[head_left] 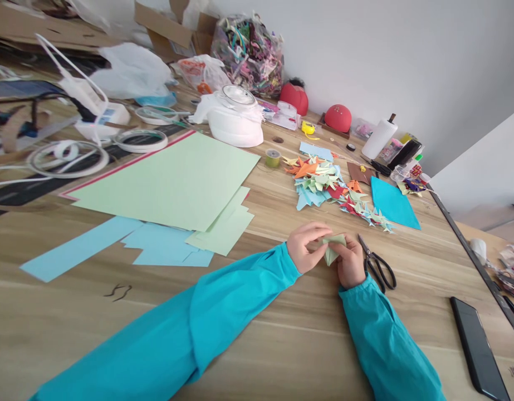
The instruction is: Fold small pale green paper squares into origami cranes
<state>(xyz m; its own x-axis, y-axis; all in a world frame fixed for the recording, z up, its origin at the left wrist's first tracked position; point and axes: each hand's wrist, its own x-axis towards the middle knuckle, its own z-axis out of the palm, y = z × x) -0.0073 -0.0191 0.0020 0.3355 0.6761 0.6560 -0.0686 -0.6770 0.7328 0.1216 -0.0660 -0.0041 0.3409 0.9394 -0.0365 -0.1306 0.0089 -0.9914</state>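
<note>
Both my hands meet over the wooden table (282, 345) on a small folded piece of pale green paper (332, 248). My left hand (304, 248) pinches its upper left edge with curled fingers. My right hand (352, 262) grips its right side. Both arms wear teal sleeves. Black scissors (376, 262) lie just right of my right hand. A heap of folded paper shapes (327, 186) in several colours sits beyond my hands.
Large pale green sheets (173, 184) and light blue strips (114, 245) cover the left. A teal sheet (392, 203) lies far right, a black phone (478, 351) near right. A white pot (234, 117), tape rolls (68, 156), bags and clutter line the back.
</note>
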